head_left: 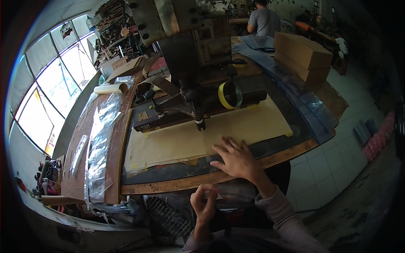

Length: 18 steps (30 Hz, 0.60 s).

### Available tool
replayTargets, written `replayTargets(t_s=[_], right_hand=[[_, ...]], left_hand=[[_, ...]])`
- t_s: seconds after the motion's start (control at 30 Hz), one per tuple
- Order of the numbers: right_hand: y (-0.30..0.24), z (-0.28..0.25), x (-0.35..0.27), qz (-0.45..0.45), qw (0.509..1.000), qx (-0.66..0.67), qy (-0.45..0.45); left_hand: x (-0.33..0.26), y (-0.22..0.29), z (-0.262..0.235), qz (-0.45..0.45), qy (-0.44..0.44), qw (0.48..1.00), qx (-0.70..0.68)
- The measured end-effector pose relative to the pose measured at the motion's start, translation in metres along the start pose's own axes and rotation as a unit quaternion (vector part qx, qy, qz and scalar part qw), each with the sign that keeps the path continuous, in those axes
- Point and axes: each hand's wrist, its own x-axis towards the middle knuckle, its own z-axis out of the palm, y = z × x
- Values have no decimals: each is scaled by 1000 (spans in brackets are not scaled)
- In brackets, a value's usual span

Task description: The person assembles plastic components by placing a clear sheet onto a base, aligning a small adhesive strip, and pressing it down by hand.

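My right hand (pixel 237 159) is spread open over the near edge of a tan paperboard sheet (pixel 177 147), with its fingertips on or just above it. Bits of yellow tape hold the sheet's edges on a dark work surface. In front of the table edge, my left hand (pixel 203 203) is closed in a pinch. A clear, thin plastic sheet (pixel 238 192) seems to hang from its fingers, faint and partly blurred. A dark metal bar (pixel 168 119) under a press head (pixel 181 71) lies across the paperboard, beyond my hands.
A roll of yellow tape (pixel 224 95) hangs on the press. Clear plastic strips (pixel 101 143) and a cardboard tube (pixel 110 89) lie on the left board. Bluish plastic sheets (pixel 295 101) and cardboard boxes (pixel 301 55) occupy the right side. Another person (pixel 265 21) stands at the back.
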Motion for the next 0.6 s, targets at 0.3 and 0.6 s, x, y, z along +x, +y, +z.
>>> replayTargets(t_s=[0.3,0.6], right_hand=[[34,-39,-39,-57,991,86,-87],[66,-12,36,-92,992,14,86]], left_hand=[[-60,0,-2,27,-150,988,8],[-56,-15,4,122,-184,975,-14]])
